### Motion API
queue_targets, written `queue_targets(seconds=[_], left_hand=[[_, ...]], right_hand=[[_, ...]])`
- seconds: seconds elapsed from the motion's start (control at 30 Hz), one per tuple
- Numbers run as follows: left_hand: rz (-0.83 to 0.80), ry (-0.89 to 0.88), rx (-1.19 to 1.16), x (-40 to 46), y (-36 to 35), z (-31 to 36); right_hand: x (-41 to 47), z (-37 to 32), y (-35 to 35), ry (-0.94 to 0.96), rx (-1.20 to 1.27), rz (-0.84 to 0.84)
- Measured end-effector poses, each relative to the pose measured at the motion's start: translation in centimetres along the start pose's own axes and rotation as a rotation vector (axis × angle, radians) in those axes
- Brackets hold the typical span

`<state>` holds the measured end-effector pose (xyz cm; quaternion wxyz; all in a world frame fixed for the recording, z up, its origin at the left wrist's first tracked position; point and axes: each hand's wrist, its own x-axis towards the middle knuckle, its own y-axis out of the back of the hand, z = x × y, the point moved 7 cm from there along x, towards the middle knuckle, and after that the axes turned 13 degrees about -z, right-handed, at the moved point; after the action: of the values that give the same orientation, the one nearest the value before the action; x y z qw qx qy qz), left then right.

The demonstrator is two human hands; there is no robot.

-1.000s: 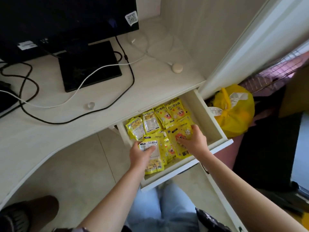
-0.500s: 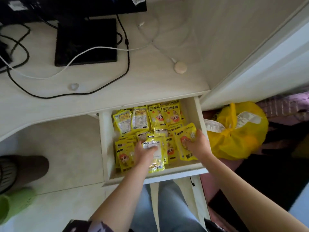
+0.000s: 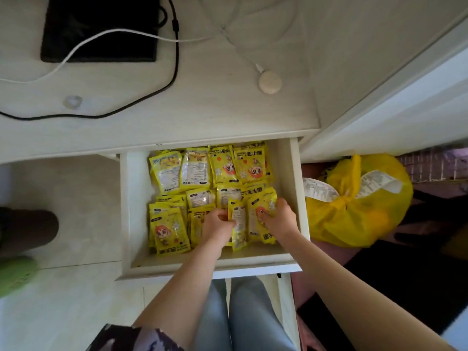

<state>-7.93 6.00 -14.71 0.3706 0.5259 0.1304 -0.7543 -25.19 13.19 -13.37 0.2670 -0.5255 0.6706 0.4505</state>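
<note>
An open white drawer (image 3: pixel 295 198) under the desk holds several yellow snack packets (image 3: pixel 195 171) lying flat in rows. My left hand (image 3: pixel 217 226) grips one packet (image 3: pixel 239 224) with a white label, tilted up on its edge near the drawer's front. My right hand (image 3: pixel 279 220) holds a second yellow packet (image 3: pixel 263 209) with a cartoon face, right beside the first, close to the drawer's right wall. Both forearms reach in from below.
The white desk top (image 3: pixel 215 110) carries a black monitor base (image 3: pixel 101 29), black and white cables and a round beige puck (image 3: pixel 270 82). A knotted yellow plastic bag (image 3: pixel 359 214) with receipts sits on the floor to the right. A green slipper (image 3: pixel 15 274) lies at left.
The view has tilted down over the drawer. My left hand has lifted its packet onto its edge and brought it right, against the packet in my right hand.
</note>
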Motion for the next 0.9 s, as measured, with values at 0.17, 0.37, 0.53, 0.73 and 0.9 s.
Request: queue_targets(seconds=[0.17, 0.37, 0.53, 0.73, 0.9], left_hand=[[0.052, -0.006, 0.189, 0.3, 0.9, -1.0], [0.056, -0.053, 0.299, -0.5, 1.9, -1.0], [0.061, -0.092, 0.310, -2.1, 3.2, -0.3], [0.165, -0.197, 0.219, -4.8, 7.1, 0.9], [0.290, -0.273, 0.157, -8.1, 11.3, 0.7]], right_hand=[[0.6, 1.3, 0.1, -0.064, -0.009, -0.067], [0.2, 1.2, -0.1, -0.123, -0.206, -0.118], [-0.7, -0.4, 0.3, -0.097, -0.310, -0.115], [-2.1, -5.2, 0.1, 0.083, -0.401, -0.139], [-4.2, -10.5, -2.5, 0.232, -0.564, -0.168]])
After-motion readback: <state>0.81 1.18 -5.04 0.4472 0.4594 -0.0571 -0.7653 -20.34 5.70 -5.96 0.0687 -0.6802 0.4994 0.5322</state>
